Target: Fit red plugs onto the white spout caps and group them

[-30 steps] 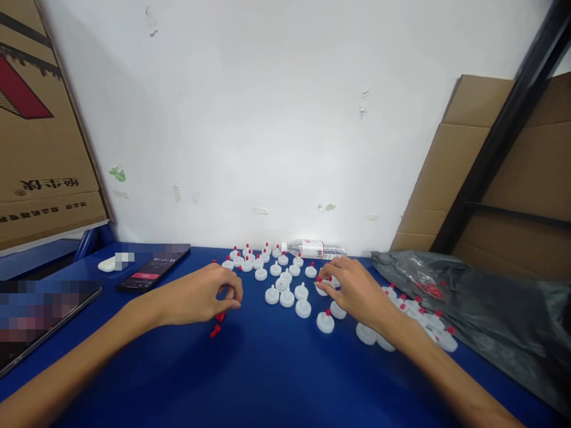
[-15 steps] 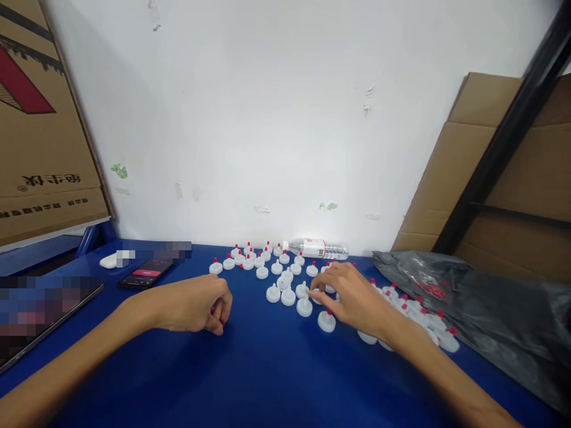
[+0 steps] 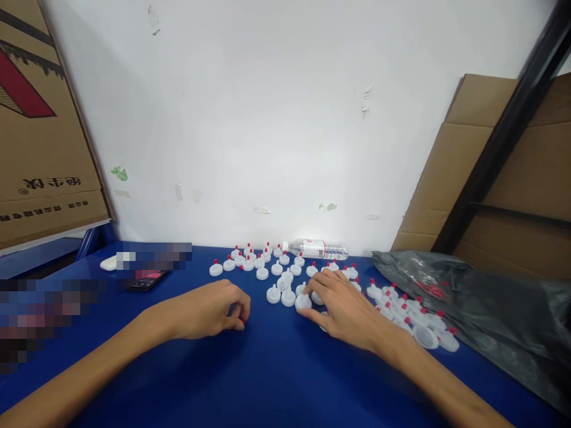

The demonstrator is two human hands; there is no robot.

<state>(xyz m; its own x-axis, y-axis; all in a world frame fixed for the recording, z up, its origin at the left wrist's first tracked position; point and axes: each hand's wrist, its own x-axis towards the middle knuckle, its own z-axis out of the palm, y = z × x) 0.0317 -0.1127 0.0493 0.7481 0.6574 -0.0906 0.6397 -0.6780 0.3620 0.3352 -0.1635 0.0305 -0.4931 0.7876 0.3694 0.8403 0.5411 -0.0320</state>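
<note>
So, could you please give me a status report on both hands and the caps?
Left hand pinching a red tip, mostly hidden. Right hand touching a white cap. Other caps close beside it, possibly in the way.

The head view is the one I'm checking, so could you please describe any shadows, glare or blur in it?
In the head view, soft shadows darken the table near the left hand and right hand; in the same view, coarse pixel blocks hide part of the phone; also there, the wall looks bright, without harsh glare.
</note>
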